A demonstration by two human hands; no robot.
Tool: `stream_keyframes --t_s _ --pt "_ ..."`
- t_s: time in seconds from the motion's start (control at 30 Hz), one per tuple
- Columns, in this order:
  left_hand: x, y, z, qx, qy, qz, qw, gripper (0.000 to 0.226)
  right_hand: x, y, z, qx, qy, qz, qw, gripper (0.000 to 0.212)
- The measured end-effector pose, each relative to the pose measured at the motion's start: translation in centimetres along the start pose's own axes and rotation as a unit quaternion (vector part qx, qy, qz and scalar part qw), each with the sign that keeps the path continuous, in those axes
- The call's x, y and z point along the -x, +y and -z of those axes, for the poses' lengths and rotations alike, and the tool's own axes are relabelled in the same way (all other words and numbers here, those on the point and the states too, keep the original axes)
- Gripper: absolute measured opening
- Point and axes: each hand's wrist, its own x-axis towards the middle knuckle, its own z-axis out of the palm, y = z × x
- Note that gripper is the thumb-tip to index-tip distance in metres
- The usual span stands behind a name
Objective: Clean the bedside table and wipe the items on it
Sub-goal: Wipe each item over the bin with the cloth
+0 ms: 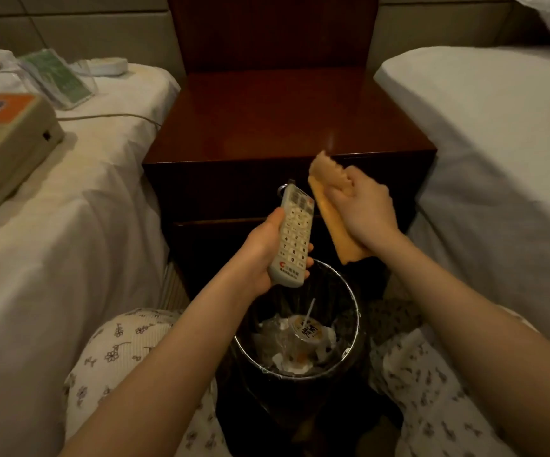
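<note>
A dark red-brown wooden bedside table (286, 117) stands between two beds, its top bare. My left hand (263, 249) grips a white remote control (293, 235) from below, buttons facing up, in front of the table's drawers. My right hand (364, 209) holds a folded orange-yellow cloth (331, 219) just to the right of the remote. Cloth and remote are close together but I cannot tell if they touch.
A black waste bin (356, 324) with a clear liner holds a cup, a straw and wrappers right below my hands. On the left bed (69, 242) lie a beige telephone (6, 140), a clear card stand (57, 77) and a white handset (108, 65). The right bed (504, 153) has a white cover.
</note>
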Motion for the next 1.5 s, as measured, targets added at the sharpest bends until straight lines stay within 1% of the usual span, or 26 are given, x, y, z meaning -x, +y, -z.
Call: stream_keyframes --t_s 0.07,0.1,0.13,0.2,0.23,0.33,0.43,0.5,0.57,0.63,0.7,0.77,0.83,0.9,0.97,1.0,1.03,1.1,1.13,1.17,1.2,1.27,1.3,1.37,1.43,1.5 --pt "-0.2 0.4 0.4 0.024 0.004 -0.006 1.000 0.049 0.4 -0.8 0.5 -0.108 0.025 0.013 0.994 0.017" --pt "-0.3 0.5 0.6 0.031 0.007 -0.008 0.999 0.046 1.0 -1.5 0.6 -0.171 0.004 0.029 0.985 0.018" --pt "-0.4 0.5 0.7 0.032 0.009 -0.010 0.999 0.044 1.9 -2.1 0.3 -0.204 -0.031 0.049 0.977 0.017" --pt "-0.5 0.1 0.8 0.038 0.007 -0.006 0.999 0.041 3.9 -2.8 -1.4 -0.197 -0.100 0.078 0.972 0.009" --pt "-0.6 -0.2 0.8 0.048 0.003 0.001 0.999 0.042 4.7 -2.8 -2.3 -0.192 -0.111 0.068 0.973 0.005" --pt "-0.8 -0.6 1.0 0.078 0.011 0.018 0.997 0.043 5.1 -2.6 -3.7 -0.173 -0.068 0.016 0.982 0.008" --pt "-1.2 -0.6 1.3 0.128 0.030 0.027 0.991 0.045 5.1 -2.7 -3.5 -0.204 -0.031 0.016 0.978 0.012" --pt "-1.5 -0.6 1.5 0.154 0.036 0.024 0.987 0.045 5.7 -2.6 -3.8 -0.215 -0.073 0.040 0.973 0.014" --pt "-1.9 -0.8 1.7 0.179 0.055 0.016 0.982 0.046 6.1 -2.3 -4.4 -0.156 -0.118 0.049 0.979 0.013" --pt "-2.3 -1.0 1.9 0.205 0.080 0.016 0.975 0.047 5.4 -2.1 -4.3 -0.115 -0.103 0.022 0.988 0.012" --pt "-2.6 -1.1 2.0 0.228 0.094 0.007 0.969 0.049 5.1 -2.2 -3.9 -0.159 -0.078 0.020 0.984 0.012" --pt "-2.8 -1.1 2.3 0.249 0.102 -0.002 0.963 0.049 5.7 -2.6 -4.0 -0.193 -0.103 0.058 0.974 0.012" --pt "-2.7 -1.2 2.4 0.272 0.111 0.017 0.956 0.047 6.6 -2.6 -4.9 -0.163 -0.130 0.082 0.975 0.017" --pt "-2.7 -1.2 2.5 0.305 0.107 0.049 0.945 0.048 6.4 -2.4 -5.1 -0.147 -0.100 0.048 0.983 0.018" --pt "-2.8 -1.2 2.5 0.331 0.102 0.046 0.937 0.044 5.8 -2.2 -4.8 -0.159 -0.053 0.041 0.985 0.017" --pt "-2.9 -1.2 2.6 0.335 0.100 0.036 0.936 0.039 5.9 -2.3 -4.6 -0.160 -0.037 0.065 0.984 0.017" --pt "-3.0 -1.1 2.7 0.332 0.091 0.026 0.939 0.036 6.3 -2.5 -4.4 -0.147 -0.025 0.112 0.982 0.019" --pt "-2.8 -1.0 2.7 0.306 0.065 0.009 0.950 0.039 7.3 -2.8 -4.6 -0.064 0.010 0.242 0.968 0.027" --pt "-2.6 -1.0 2.6 0.293 0.055 -0.001 0.954 0.039 7.6 -2.8 -4.7 -0.023 0.030 0.282 0.959 0.032" --pt "-2.5 -1.0 2.6 0.296 0.050 -0.002 0.954 0.037 7.6 -2.7 -4.7 0.002 0.044 0.293 0.955 0.034" --pt "-2.6 -0.9 2.6 0.316 0.057 0.005 0.947 0.035 7.3 -2.8 -4.5 0.008 0.050 0.276 0.960 0.033" --pt "-3.1 -0.9 2.8 0.366 0.085 0.013 0.927 0.032 6.1 -2.5 -4.2 0.005 0.051 0.200 0.979 0.024" --pt "-3.1 -0.7 2.8 0.378 0.093 0.012 0.921 0.031 5.5 -2.2 -4.0 -0.014 0.047 0.156 0.987 0.022" --pt "-2.9 -0.7 2.7 0.370 0.099 0.012 0.924 0.032 4.8 -1.9 -3.8 -0.108 0.033 0.097 0.989 0.019" --pt "-2.5 -0.7 2.4 0.340 0.097 0.019 0.935 0.033 5.0 -2.2 -3.9 -0.198 0.005 0.098 0.975 0.012" --pt "-2.1 -0.8 2.2 0.306 0.093 0.036 0.947 0.035 5.3 -2.5 -4.0 -0.228 -0.046 0.114 0.966 0.004"
